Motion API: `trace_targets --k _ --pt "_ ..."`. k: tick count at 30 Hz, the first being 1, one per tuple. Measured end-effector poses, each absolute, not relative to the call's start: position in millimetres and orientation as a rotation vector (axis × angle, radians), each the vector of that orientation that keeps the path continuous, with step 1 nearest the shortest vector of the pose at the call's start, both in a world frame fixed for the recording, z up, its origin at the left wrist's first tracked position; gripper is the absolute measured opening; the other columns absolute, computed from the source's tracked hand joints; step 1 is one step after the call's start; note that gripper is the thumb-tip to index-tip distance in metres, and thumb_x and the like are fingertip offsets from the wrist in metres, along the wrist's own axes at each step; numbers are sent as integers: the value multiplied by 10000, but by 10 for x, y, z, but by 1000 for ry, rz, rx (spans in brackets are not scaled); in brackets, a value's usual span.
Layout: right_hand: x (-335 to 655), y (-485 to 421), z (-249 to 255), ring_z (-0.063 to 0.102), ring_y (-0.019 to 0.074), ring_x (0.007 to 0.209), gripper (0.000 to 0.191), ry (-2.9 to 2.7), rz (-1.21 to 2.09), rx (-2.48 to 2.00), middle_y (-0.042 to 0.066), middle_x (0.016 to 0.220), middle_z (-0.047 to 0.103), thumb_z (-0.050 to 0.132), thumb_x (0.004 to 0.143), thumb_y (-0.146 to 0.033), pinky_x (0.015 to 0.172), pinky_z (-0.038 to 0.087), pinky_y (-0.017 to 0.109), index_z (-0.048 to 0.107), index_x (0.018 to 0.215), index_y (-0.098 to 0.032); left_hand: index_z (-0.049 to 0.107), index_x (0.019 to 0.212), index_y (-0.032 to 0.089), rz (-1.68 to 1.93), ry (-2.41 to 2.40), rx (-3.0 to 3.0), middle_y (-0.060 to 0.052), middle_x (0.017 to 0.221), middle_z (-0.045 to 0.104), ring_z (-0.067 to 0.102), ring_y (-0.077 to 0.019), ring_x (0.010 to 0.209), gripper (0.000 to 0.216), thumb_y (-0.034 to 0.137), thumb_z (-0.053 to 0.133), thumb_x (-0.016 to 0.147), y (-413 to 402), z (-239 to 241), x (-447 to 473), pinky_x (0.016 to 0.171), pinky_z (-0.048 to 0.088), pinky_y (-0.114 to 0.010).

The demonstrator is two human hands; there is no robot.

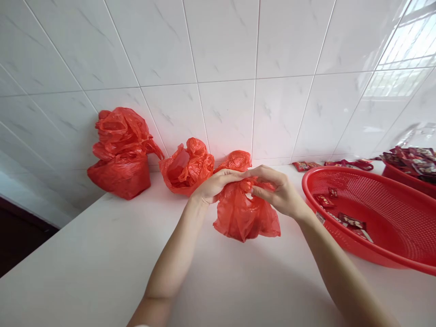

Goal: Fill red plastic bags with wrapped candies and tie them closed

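A thin red plastic bag (243,218) hangs between my two hands just above the white table, its top gathered and its lower part spread loosely toward me. My left hand (220,184) is closed on the bag's gathered part from the left. From the right, my right hand (274,188) pinches the same bunched plastic between thumb and fingers. Directly behind my hands, more crumpled red plastic (238,160) shows; whether it belongs to this bag I cannot tell. Beside my left hand sits an open, crumpled red bag (185,168).
A fuller red bag (121,168) stands at the left against the tiled wall (225,109). On the right, a red perforated basket (340,236) contains a few small packets (352,221). Behind it are more packets (301,166) and a second red container (391,172) heaped with packets.
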State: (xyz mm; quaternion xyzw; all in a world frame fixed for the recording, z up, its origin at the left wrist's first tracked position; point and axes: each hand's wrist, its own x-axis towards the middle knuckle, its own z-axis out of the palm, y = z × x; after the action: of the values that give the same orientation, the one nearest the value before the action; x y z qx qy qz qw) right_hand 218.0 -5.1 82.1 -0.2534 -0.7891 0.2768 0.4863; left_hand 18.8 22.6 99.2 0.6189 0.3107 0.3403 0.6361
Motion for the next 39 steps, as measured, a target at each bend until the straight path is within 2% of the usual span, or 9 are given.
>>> trace_targets --k 4,8,11,16,22,26,34,39 --pt "2116 -56 791 612 210 861 202 -1872 506 -605 68 969 644 650 927 -422 773 525 381 734 841 -259 735 687 192 818 751 1443 -36 686 696 645 -163 621 309 490 792 749 238 971 197 547 504 -261" --pt "2137 -92 834 618 226 992 165 -1772 579 -581 69 1026 652 617 956 -358 890 503 398 684 854 -247 758 765 203 841 705 1543 -52 777 719 675 -187 724 338 536 722 814 212 1001 186 629 538 -290" --pt "2186 -105 869 630 230 1007 169 -1655 754 -557 61 1027 680 622 953 -375 937 496 420 644 847 -245 772 834 217 891 716 1647 -50 833 726 678 -181 766 279 477 675 866 201 1033 149 666 538 -289" --pt "2241 -110 897 663 256 1015 172 -1514 959 -474 47 921 710 641 931 -419 879 532 440 633 872 -258 770 835 209 1017 767 1784 -31 722 698 644 -160 660 178 381 725 820 262 1050 11 581 504 -274" --pt "2373 -155 994 703 257 853 164 -1528 977 -405 19 744 693 691 904 -391 828 559 467 633 837 -253 754 796 185 1087 836 1785 -37 789 710 647 -166 726 187 334 817 702 440 998 -262 691 526 -303" --pt "2460 -160 1047 704 233 762 169 -1540 973 -351 4 671 672 711 891 -356 785 572 437 636 798 -237 756 778 176 1084 915 1736 -38 801 700 639 -177 775 221 336 850 657 538 940 -385 765 517 -321" --pt "2457 -85 1032 676 199 717 223 -1438 999 -435 -11 665 632 688 891 -411 753 576 386 603 764 -249 743 759 176 1121 984 1771 -27 781 683 618 -177 791 240 379 838 671 541 932 -368 783 491 -318" --pt "2424 -60 1041 676 195 780 233 -1348 974 -544 -8 716 638 635 916 -421 775 576 371 556 762 -265 710 839 175 1286 863 1671 -22 871 683 638 -172 873 276 400 811 715 481 973 -204 828 519 -302"
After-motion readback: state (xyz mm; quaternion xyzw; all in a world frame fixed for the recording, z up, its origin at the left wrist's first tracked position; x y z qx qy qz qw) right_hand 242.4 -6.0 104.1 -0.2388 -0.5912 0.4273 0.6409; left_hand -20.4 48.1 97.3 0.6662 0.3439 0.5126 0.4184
